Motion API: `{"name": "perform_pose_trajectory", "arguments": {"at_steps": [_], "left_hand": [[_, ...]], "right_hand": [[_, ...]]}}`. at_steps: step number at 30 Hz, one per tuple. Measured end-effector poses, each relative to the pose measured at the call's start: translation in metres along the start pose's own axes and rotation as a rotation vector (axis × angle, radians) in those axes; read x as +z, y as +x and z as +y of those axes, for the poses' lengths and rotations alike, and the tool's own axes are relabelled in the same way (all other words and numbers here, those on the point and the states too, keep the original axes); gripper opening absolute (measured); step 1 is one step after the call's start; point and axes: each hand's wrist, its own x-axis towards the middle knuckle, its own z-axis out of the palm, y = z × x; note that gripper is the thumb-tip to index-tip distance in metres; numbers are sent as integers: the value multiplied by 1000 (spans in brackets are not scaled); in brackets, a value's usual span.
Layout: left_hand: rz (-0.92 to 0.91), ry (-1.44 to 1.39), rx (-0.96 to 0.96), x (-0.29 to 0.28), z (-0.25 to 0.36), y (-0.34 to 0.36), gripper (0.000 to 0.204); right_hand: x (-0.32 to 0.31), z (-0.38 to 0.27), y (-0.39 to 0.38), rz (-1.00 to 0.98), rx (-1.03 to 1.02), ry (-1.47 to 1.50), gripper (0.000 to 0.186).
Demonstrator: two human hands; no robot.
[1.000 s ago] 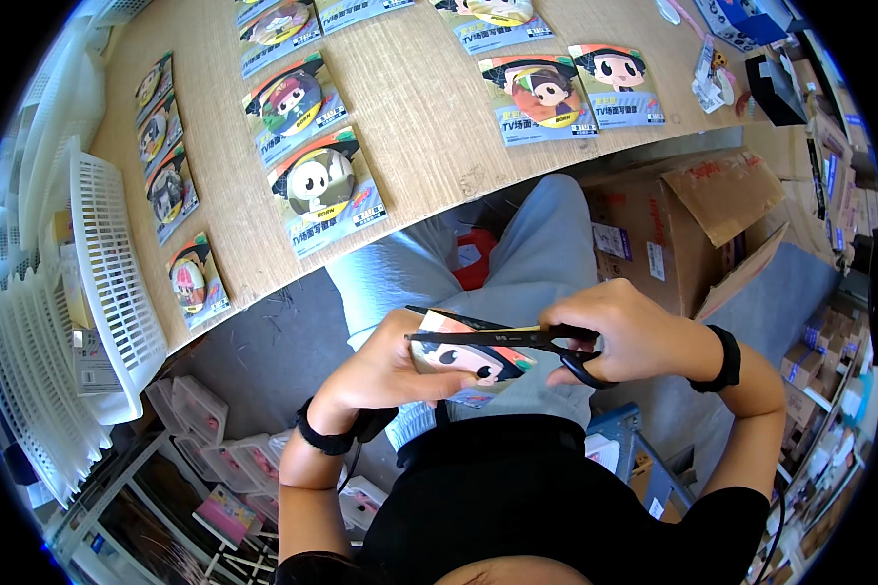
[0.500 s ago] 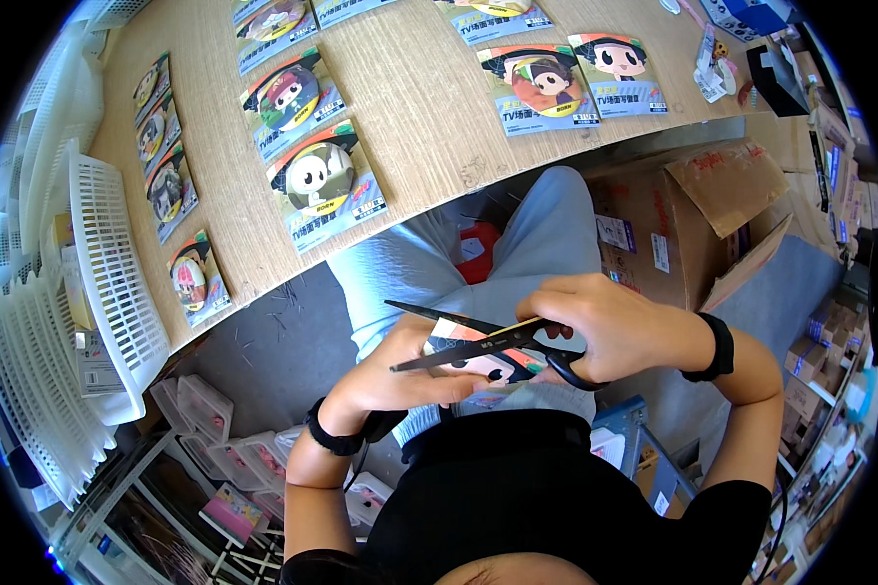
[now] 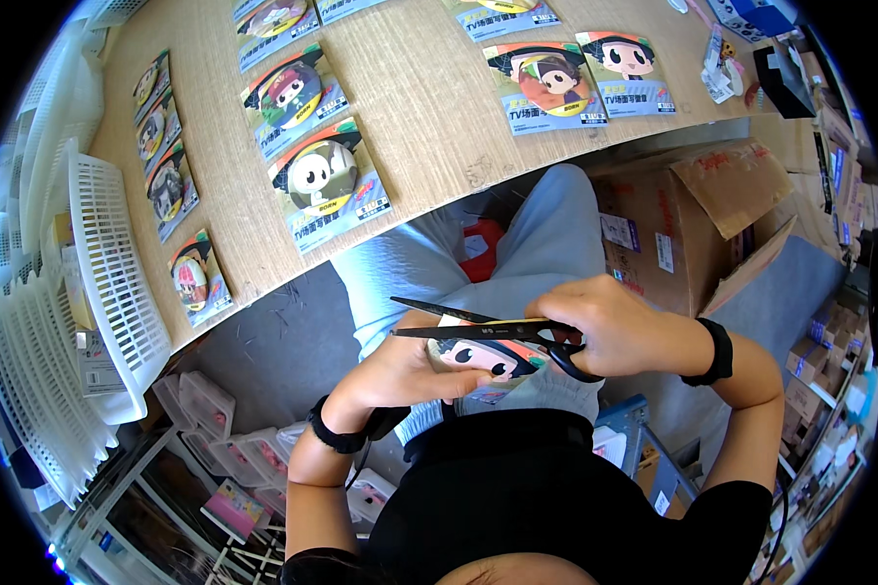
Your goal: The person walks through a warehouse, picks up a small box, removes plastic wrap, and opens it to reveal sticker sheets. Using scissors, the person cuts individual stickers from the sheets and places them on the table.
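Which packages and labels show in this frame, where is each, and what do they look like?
Cartoon packet: in the left hand, flat, big-eyed face, under black scissors in the right hand.
Packets on the wooden table: flat rectangles, cartoon figures with round badges, e.g..
Cardboard box: right, open, brown, white labels.
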Motion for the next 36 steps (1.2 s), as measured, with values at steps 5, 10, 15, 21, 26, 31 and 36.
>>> {"name": "perform_pose_trajectory", "arguments": {"at_steps": [5,10,15,21,26,31,36], "left_hand": [[17,-9,-44,0,-1,-2,36],[-5,-43,-114,-1,0,-4,35],[-91,-13,-167,1,-3,-3,35],[-126,135,-124,3,-7,0,33],[-125,109,-69,3,-3,0,36],[-118,-46,-130,7,-11,-2,41],[-103,7,-49,7,-17,-3,35]], "right_hand": [[-1,-2,2,-6,4,1,28],[2,2,1,-7,11,27,28],[1,4,8,-28,-32,19,32],[3,1,14,-16,-63,51,36],[5,1,13,1,-70,64,37],[6,2,9,-8,-75,15,38],[6,2,7,-24,-49,-38,35]]}}
